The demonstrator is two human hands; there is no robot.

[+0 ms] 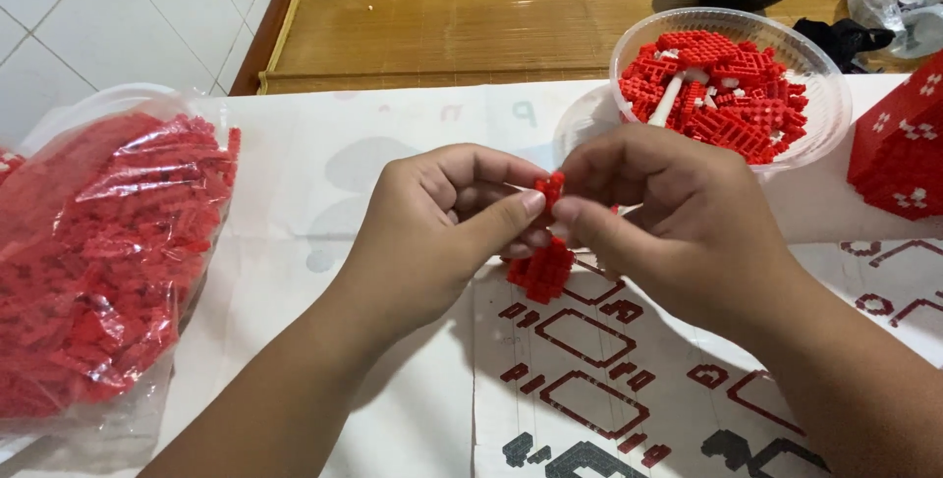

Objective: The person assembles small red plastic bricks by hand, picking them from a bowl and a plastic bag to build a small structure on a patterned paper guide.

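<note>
Red brick assembly [543, 260] is pinched at frame centre between left hand [432, 232] and right hand [668, 223], long axis 12-to-6, bowl of bricks [825, 95] at 2 o'clock, nearer the right.

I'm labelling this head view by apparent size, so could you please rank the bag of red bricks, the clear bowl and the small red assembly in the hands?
1. bag of red bricks, though nearest the camera
2. clear bowl
3. small red assembly

Brick cluster [543, 267] red, same as bagged bricks [98, 262]. Bowl [823, 75] clear, red and white pieces inside. Sheet [589, 380] white with dark-red outlines.
</note>
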